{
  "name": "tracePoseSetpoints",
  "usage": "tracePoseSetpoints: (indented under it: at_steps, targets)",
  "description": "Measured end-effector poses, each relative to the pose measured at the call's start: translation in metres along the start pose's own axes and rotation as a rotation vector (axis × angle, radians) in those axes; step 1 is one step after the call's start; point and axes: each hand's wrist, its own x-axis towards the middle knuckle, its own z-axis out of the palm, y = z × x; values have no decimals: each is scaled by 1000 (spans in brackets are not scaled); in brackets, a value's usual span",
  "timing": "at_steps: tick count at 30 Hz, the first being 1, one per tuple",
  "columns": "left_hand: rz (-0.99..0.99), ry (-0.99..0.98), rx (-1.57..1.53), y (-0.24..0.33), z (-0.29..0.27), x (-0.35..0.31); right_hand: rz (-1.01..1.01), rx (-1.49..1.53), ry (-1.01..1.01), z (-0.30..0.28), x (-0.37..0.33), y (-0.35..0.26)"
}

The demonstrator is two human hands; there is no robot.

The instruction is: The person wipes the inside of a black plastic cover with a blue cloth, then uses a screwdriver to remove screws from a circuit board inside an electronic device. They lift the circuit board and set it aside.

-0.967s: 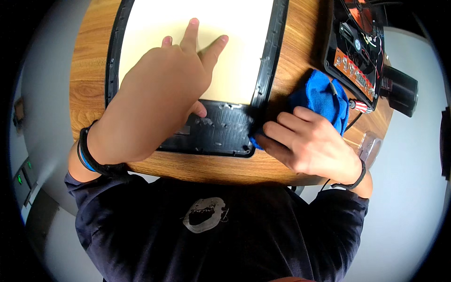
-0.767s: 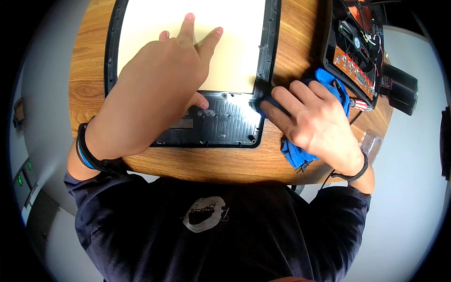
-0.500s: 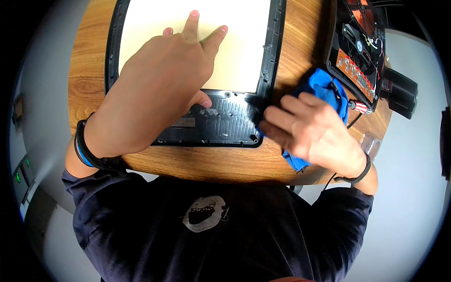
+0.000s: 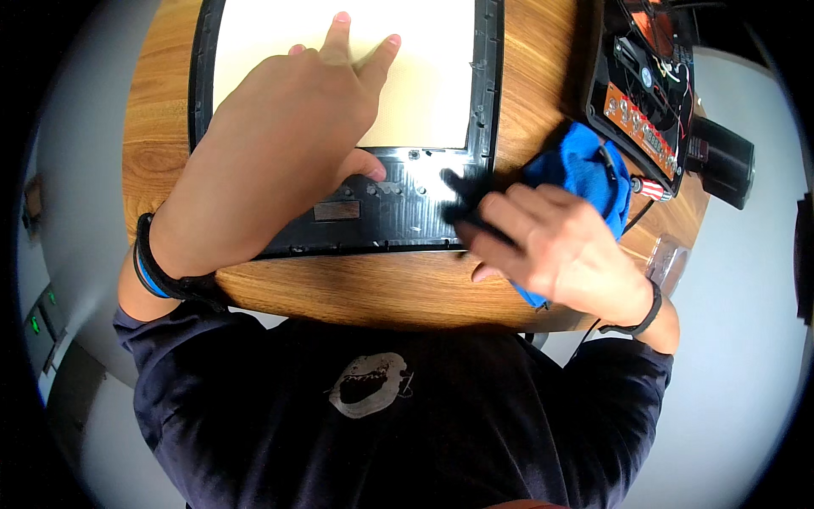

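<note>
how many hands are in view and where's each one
2. The left hand is spread over the pale sheet; the right hand, its fingers blurred, is over the blue cloth, near the lower right corner of the black frame.

Dark shirt (image 4: 509,407) with 1 pale toothy print (image 4: 386,378), black wristbands (image 4: 641,326), 1 blue band (image 4: 147,271).

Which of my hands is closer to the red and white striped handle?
Right. Your right hand is at the blue cloth, below and left of the striped handle; your left hand is spread over the pale panel, farther left.
</note>
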Motion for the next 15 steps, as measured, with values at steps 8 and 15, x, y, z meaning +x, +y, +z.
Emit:
tracePoseSetpoints:
  at_steps: [8, 15]
  targets:
    - [19, 9, 29, 1, -14, 0, 90, -111, 46, 3, -3, -6]
    - [-89, -270, 26, 7, -34, -7, 295, -211, 65, -8, -8, 0]
